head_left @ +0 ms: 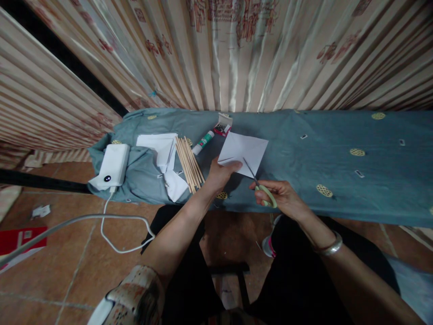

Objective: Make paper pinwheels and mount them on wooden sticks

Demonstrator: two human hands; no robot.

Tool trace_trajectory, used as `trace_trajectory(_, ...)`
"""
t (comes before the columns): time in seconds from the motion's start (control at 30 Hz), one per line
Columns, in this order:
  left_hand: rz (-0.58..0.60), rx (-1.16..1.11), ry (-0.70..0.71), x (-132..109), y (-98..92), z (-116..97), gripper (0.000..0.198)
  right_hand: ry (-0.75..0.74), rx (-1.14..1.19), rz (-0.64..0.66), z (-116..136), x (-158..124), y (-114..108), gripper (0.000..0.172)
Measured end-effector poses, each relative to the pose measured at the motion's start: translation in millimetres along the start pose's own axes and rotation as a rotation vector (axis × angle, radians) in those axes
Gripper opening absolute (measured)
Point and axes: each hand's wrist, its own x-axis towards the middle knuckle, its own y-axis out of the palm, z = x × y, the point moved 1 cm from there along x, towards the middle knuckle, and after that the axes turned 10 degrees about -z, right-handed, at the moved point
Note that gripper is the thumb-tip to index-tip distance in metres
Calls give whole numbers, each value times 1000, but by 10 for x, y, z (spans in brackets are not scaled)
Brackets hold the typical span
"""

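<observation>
A square sheet of white paper (246, 146) with crease lines is pinched at its left corner by my left hand (221, 174), the thumb lying on top. A slit runs into the sheet near that thumb. My right hand (279, 194) grips scissors (269, 193) with pale green handles. Their blades point up and left, over the lower part of the paper. Whether the blades are parted I cannot tell.
Left of the paper lie several wooden sticks (189, 164), a glue stick (203, 142), a small open red box (223, 125) and folded white papers (158, 146). A white power bank (115, 164) with a cable (104, 216) sits at the left end of the blue-green cloth (338, 149). A pleated curtain (250, 67) hangs behind.
</observation>
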Motion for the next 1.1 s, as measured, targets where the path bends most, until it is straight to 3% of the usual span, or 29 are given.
trace_trajectory(1.1, 29, -15, 24, 34, -19, 62, 34, 4, 42, -9, -13, -3, 18, 46)
